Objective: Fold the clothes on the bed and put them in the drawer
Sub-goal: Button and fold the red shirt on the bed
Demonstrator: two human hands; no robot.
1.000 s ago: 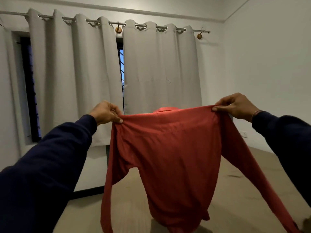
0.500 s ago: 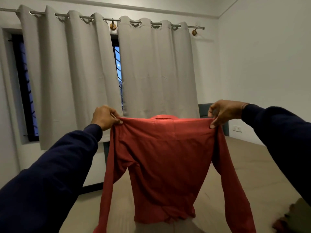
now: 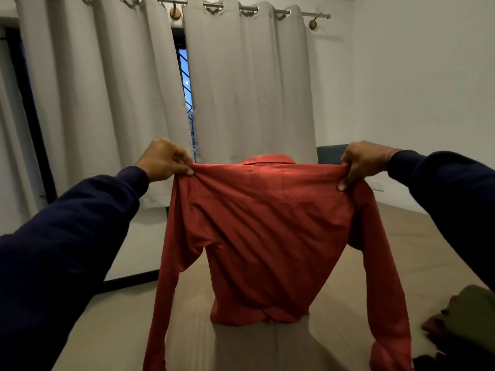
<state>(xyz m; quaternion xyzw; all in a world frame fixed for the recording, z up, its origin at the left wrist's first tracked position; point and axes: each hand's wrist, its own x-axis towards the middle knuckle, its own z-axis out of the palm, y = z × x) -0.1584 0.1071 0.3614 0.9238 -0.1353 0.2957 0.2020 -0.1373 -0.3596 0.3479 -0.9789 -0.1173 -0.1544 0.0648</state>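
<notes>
Holding up a red shirt (image 3: 262, 231), you have it spread wide in the air in front of you. Your left hand (image 3: 163, 160) pinches one shoulder of the shirt, with the fingers and thumb curled tight on the cloth. Your right hand (image 3: 361, 163) pinches the other shoulder the same way, and its thumb presses down on the front of the cloth. Both hands are clamped on the shirt, and they are well apart from each other.

The shirt hangs with its back toward you. The collar (image 3: 269, 159) pokes up between your hands. The two long sleeves hang down, one on each side. The bottom edge of the shirt is bunched and sits on or just over the bed (image 3: 345, 311); you cannot tell which.

The bed is tan and it lies under the shirt. On the bed, low on your right side, is a small pile of other clothes (image 3: 466, 311), green and dark red. The pile is apart from the red shirt.

Behind the shirt hang pale curtains (image 3: 241, 84) on a metal rod (image 3: 302, 13). A thin gap between them shows a window (image 3: 186, 79). You have dark blue sleeves (image 3: 67, 245) on both arms.
</notes>
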